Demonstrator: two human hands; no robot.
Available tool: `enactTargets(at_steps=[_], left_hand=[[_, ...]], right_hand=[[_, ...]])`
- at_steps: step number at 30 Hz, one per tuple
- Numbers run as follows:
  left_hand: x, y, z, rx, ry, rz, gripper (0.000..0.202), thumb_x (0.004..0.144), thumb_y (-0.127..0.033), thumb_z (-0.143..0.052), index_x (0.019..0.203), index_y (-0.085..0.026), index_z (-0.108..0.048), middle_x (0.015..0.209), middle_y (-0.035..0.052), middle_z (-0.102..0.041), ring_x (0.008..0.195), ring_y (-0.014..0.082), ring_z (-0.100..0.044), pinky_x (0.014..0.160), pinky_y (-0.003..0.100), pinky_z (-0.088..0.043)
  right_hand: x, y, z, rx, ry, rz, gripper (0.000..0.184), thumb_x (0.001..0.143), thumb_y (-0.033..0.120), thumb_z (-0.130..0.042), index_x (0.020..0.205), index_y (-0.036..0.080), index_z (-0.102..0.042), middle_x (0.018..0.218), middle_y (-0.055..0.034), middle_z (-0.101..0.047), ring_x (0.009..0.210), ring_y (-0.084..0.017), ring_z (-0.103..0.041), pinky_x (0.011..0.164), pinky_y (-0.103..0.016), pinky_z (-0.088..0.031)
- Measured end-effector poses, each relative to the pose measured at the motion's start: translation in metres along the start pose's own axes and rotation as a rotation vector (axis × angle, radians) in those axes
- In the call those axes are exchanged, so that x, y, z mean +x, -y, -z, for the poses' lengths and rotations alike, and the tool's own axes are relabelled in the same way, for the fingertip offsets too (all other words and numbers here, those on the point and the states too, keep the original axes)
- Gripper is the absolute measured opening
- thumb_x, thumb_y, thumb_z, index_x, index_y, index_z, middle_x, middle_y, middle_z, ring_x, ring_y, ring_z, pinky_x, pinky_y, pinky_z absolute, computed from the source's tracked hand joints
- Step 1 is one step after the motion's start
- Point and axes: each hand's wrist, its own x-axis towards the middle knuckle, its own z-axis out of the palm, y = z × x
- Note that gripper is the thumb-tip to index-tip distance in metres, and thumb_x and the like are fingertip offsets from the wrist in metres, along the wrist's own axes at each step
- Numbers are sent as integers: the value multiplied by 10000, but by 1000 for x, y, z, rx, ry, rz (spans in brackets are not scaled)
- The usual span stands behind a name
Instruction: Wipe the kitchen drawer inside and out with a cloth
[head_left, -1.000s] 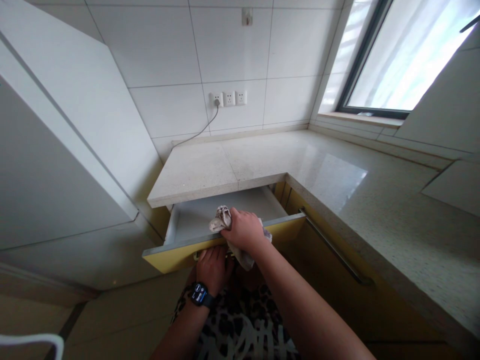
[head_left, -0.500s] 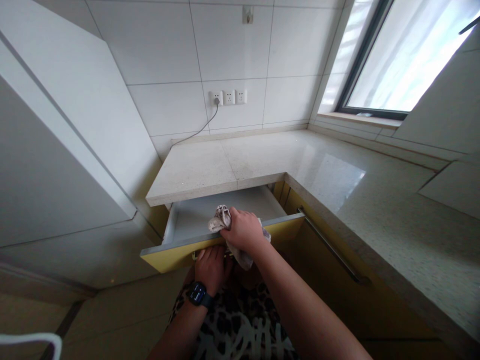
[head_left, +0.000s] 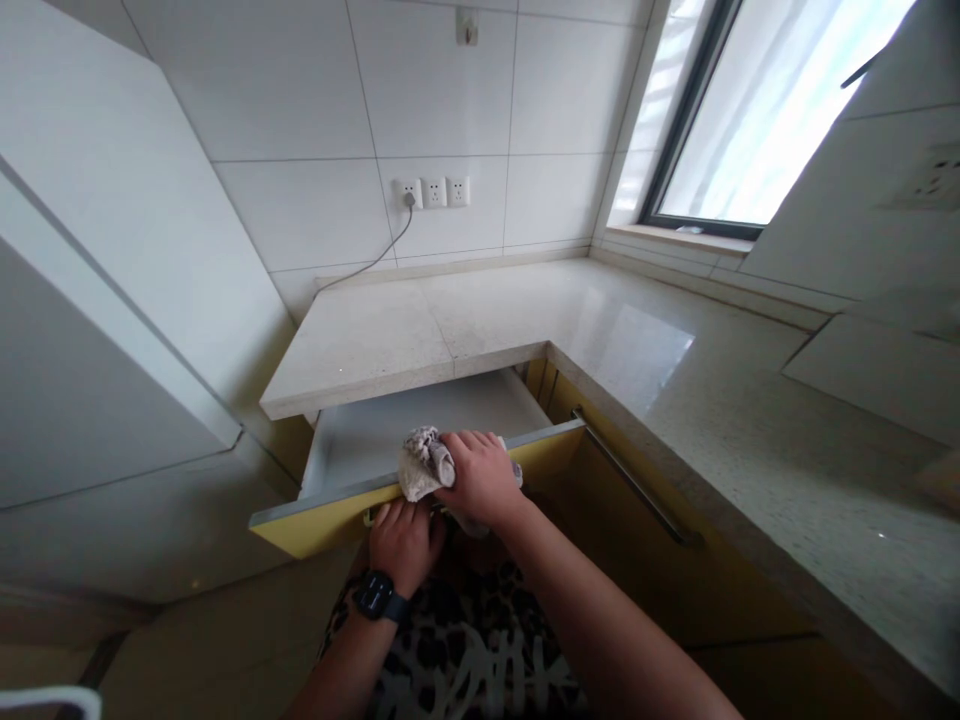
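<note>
A yellow-fronted drawer (head_left: 315, 525) stands pulled out under the pale stone countertop (head_left: 465, 320), its grey inside showing. My right hand (head_left: 480, 478) rests on the drawer's top front edge, closed on a crumpled grey-white cloth (head_left: 421, 464). Just below, my left hand (head_left: 405, 540), a dark watch on its wrist, is curled around the drawer's handle on the yellow front.
A long metal bar handle (head_left: 634, 485) runs along the yellow cabinet front to the right. A white cabinet side (head_left: 112, 300) stands close on the left. Wall sockets (head_left: 433, 191) with a plugged cable sit on the tiled back wall. A window (head_left: 757, 110) is at upper right.
My right hand with the cloth has slid a little left along the drawer's front edge. The view has shifted slightly; my left hand stays at the handle.
</note>
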Motion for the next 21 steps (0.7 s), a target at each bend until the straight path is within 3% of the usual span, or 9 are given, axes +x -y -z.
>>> enactTargets(at_steps=[6,10,14,18,21], left_hand=[[3,-4,7,-13,35,-15,172,956,-248,-454,964,-201,-619,892,53,-642,894,261,-583,810,432,-387],[4,-5,9,-28,25,1,189,972,-256,-430,945,-212,-612,875,42,-631,891,255,-576,807,431,-383],[4,-6,9,-37,26,5,184,969,-256,-431,926,-215,-605,880,43,-631,890,256,-572,811,435,-380],[5,-10,12,-52,43,35,185,967,-252,-429,913,-213,-602,874,45,-630,882,255,-572,812,438,-380],[6,-13,15,-61,55,62,178,962,-248,-436,908,-212,-602,874,47,-631,892,256,-574,820,438,-382]], right_hand=[[-3,-47,18,31,6,-149,556,763,477,-716,1233,226,-557,1148,-89,-683,1092,-278,-607,908,-344,-398],[-7,-91,38,-66,-9,-405,447,805,418,-667,1193,228,-555,1117,-98,-689,1039,-274,-631,833,-335,-426],[-12,-128,55,-200,28,-652,404,837,466,-604,1162,227,-575,1113,-137,-689,1019,-319,-644,777,-366,-450],[0,-151,64,-264,94,-694,497,836,558,-578,1185,204,-591,1126,-172,-688,1040,-355,-651,803,-409,-472],[19,-160,61,-320,133,-667,448,845,490,-589,1170,183,-613,1129,-187,-686,1041,-359,-655,823,-430,-480]])
